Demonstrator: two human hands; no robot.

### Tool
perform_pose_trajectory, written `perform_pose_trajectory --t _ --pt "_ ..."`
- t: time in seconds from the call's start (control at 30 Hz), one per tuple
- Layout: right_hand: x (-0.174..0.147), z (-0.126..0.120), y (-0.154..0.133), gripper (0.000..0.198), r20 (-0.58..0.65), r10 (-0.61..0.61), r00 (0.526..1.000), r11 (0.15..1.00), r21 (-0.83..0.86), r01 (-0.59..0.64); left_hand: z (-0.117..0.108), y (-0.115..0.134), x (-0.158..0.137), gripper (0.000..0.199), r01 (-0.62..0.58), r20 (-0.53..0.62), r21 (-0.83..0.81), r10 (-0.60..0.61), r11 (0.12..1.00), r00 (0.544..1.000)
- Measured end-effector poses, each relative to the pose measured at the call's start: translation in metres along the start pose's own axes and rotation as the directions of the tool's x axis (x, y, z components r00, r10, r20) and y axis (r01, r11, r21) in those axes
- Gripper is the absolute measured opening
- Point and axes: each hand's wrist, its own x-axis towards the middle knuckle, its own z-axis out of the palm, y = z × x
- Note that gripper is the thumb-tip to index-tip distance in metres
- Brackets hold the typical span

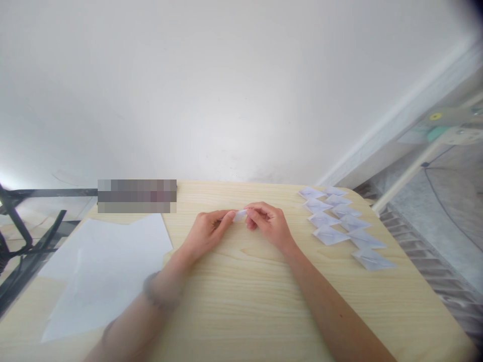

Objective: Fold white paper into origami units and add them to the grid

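Between my two hands, just above the middle of the table, is a small folded piece of white paper [240,216]. My left hand [211,229] pinches its left end between thumb and fingers. The right end is pinched by my right hand [267,221], its other fingers curled in. Most of the paper is covered by the fingertips, so its full shape is hidden. To the right, folded white paper boats [328,235] stand in two slanting columns, several in all, with one more boat [373,260] nearest me.
White paper sheets [109,271] lie loosely stacked on the left of the wooden table [241,311]. A blurred-out item [136,196] sits at the back left corner. Behind is a white wall [234,90]; a dark metal frame [22,221] stands at the left.
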Motion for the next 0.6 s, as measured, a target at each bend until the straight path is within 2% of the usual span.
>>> perform_pose_trajectory --t 0.27,0.6 --pt "-0.0005 0.0004 -0.0018 0.022 0.024 -0.009 1.000 0.999 0.038 0.008 0.0011 -0.0031 0.0009 0.031 -0.017 0.067 -0.095 0.024 0.995 0.998" --pt "-0.0005 -0.0026 -0.0012 0.030 0.128 -0.033 0.991 0.998 -0.043 0.039 -0.0010 -0.0034 0.0029 0.035 -0.081 0.082 -0.031 0.083 0.996 0.993"
